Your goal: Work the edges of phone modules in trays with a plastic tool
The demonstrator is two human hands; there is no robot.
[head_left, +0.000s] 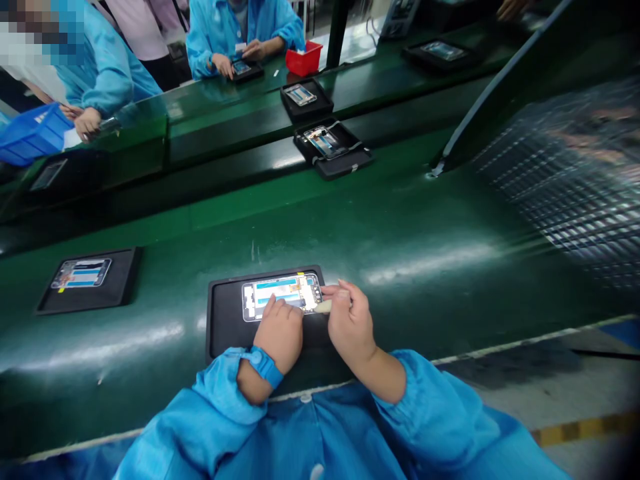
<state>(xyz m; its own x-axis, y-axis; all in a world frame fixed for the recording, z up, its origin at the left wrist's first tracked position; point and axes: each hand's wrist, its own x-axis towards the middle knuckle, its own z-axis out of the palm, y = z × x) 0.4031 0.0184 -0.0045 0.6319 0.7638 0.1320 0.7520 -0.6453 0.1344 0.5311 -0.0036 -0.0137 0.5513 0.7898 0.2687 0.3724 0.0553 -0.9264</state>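
A phone frame (277, 293) with blue strips and yellow tabs lies in a black tray (227, 330) on the green bench in front of me. My left hand (280, 333), with a blue band at its wrist, rests its fingers on the near side of the phone frame. Between the fingers of my right hand (353, 323) is a pale, pointed stick-like tool (323, 307). Its tip meets the right end of the phone frame, near the small parts there. The palm sides of both hands are hidden.
Another black tray (87, 303) with a phone frame (83, 273) sits to the left. Beyond, the line carries several trays (345, 163). Co-workers in blue sleeves (107, 73) work across from me, beside a blue bin (35, 137) and a red bin (305, 61). Wrapped stock (575, 193) stands right.
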